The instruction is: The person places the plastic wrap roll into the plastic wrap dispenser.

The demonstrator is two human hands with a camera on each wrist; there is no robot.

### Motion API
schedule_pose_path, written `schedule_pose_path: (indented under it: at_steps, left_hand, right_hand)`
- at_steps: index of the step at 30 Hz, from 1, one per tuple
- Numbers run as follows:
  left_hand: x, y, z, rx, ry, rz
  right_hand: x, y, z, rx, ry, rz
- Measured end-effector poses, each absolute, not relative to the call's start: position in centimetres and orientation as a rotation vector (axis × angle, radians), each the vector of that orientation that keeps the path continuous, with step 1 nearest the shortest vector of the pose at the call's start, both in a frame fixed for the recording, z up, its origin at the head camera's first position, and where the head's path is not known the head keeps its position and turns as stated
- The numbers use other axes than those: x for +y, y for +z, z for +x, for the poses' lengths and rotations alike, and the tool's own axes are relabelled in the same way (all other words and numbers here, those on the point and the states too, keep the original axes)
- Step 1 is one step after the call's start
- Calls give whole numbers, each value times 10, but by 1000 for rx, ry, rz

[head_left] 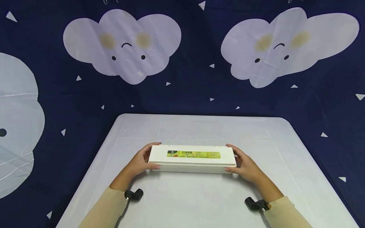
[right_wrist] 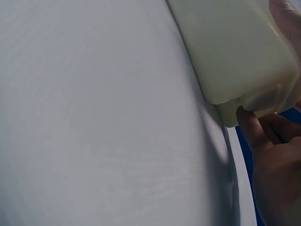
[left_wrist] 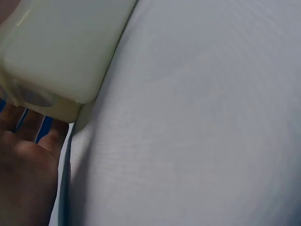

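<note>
A long white plastic box [head_left: 192, 168] with a closed lid lies crosswise near the middle of the table, a yellow-green label on its top. Its left end is gripped by my left hand [head_left: 141, 161], thumb on the front face and fingers round the back. My right hand [head_left: 246, 164] grips the opposite end in the same way. In the left wrist view the box [left_wrist: 66, 52] shows its rounded corner above the palm and fingers. The right wrist view has the box's other end [right_wrist: 240, 47], with fingertips against its end face. What the box holds is hidden.
A white cloth covers the table [head_left: 194, 199], whose rounded far corners meet a dark blue backdrop [head_left: 196, 91] with clouds and small triangles. Black wrist cameras [head_left: 135, 194] stick out from both beige sleeves over the tabletop.
</note>
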State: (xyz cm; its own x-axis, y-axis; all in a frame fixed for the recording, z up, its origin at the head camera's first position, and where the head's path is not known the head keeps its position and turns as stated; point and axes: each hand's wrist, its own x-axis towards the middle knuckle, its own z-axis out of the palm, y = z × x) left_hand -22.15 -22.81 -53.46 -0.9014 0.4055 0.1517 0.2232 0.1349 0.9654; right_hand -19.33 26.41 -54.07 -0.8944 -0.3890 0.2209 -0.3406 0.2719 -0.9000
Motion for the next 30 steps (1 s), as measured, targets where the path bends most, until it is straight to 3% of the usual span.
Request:
schedule_pose_path:
  at_steps: [30]
  left_hand:
    - [-233,-526,-223,2293,1752,726]
  right_hand:
    - [268,-541,-197,2409,-1752,-688]
